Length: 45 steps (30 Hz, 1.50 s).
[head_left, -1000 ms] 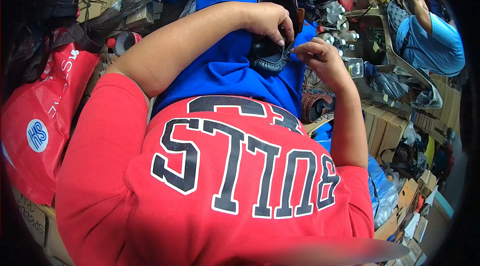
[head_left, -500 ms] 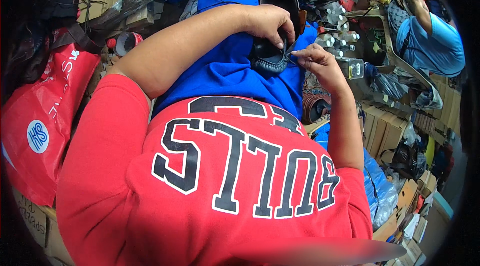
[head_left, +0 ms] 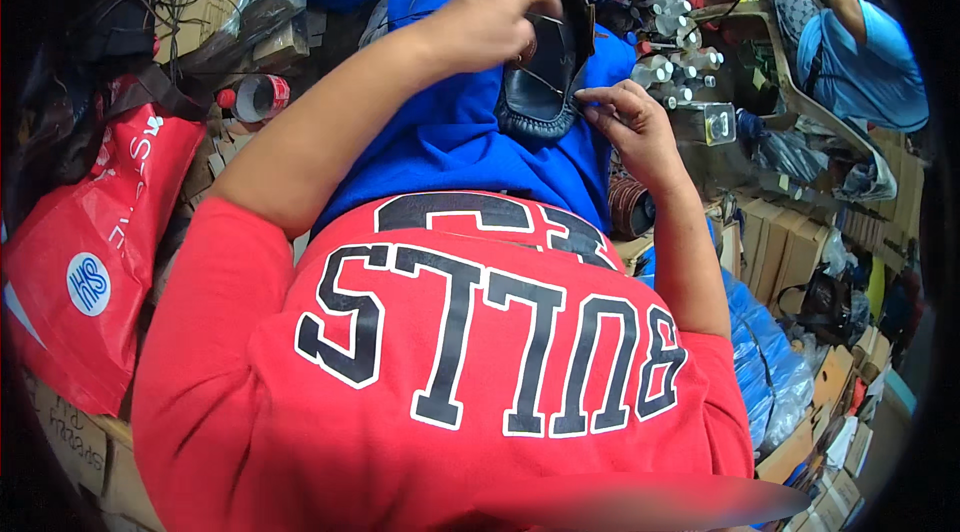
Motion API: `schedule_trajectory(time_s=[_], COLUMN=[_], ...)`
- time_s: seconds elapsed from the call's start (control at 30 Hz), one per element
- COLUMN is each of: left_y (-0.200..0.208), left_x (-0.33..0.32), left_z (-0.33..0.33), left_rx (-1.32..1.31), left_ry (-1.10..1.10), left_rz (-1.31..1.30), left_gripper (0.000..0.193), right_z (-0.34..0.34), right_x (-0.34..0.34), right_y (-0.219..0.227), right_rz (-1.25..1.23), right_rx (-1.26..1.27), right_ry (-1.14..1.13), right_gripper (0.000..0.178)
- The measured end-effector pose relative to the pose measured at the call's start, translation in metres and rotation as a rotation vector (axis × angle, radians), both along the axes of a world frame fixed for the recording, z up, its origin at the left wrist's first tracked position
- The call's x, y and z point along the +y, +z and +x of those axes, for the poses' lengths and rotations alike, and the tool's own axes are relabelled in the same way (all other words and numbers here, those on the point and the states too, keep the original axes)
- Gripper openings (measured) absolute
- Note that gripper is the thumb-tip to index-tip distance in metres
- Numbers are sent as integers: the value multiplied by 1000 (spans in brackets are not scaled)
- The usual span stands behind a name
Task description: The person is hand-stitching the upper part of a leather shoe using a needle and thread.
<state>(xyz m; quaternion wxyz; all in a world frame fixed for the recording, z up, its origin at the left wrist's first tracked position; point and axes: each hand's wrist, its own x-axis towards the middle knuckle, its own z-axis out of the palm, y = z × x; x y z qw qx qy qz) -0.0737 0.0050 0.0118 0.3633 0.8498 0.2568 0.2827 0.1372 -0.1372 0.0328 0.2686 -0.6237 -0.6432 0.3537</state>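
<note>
A black leather moccasin-style shoe [head_left: 540,112] lies on the blue cloth [head_left: 450,147] over my lap, its gathered toe seam facing me. Its open inside faces up, and a thin light line like a thread slants across it. My left hand [head_left: 490,20] is over the shoe's left side, fingers curled and slightly blurred; whatever it grips is hidden. At the right rim near the toe, my right hand [head_left: 630,124] has thumb and forefinger pinched together. What sits between those fingertips is too small to make out.
A red bag [head_left: 80,262] and a bottle with a red cap [head_left: 255,97] are at my left. Several small clear bottles [head_left: 680,72] stand at right, beside a pale chair frame [head_left: 790,82]. Beyond it is a person in a light blue shirt [head_left: 865,62]. Cardboard boxes [head_left: 775,247] lie lower right.
My left hand has lifted from inside the shoe, up and to the left, uncovering more of the inside. My right hand stays near the rim, shifted only slightly.
</note>
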Motion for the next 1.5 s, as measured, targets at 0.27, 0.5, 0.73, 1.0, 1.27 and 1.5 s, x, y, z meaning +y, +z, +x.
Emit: schedule_trajectory(time_s=[0.27,0.5,0.73,1.0,1.27,1.5], left_y=[19,-2,-12,-12,-16,-16], left_x=[-47,-56,-46,-46,-45,-47], left_z=[-39,-28,-15,-13,-13,-11], left_rx=[-38,231,36,182,122,144], left_ry=[-33,135,14,21,29,24], left_rz=[-30,431,204,162,209,199], left_gripper=[23,7,16,12,16,14], right_z=[-33,-37,0,17,16,18], right_x=[-31,-28,-9,12,16,16], right_y=[-1,0,-9,-5,0,-5], right_rz=[316,314,-81,-145,-206,-221], right_rx=[-635,-610,11,17,1,81], right_ry=[57,41,-61,106,101,87], right_gripper=[38,36,31,24,32,39])
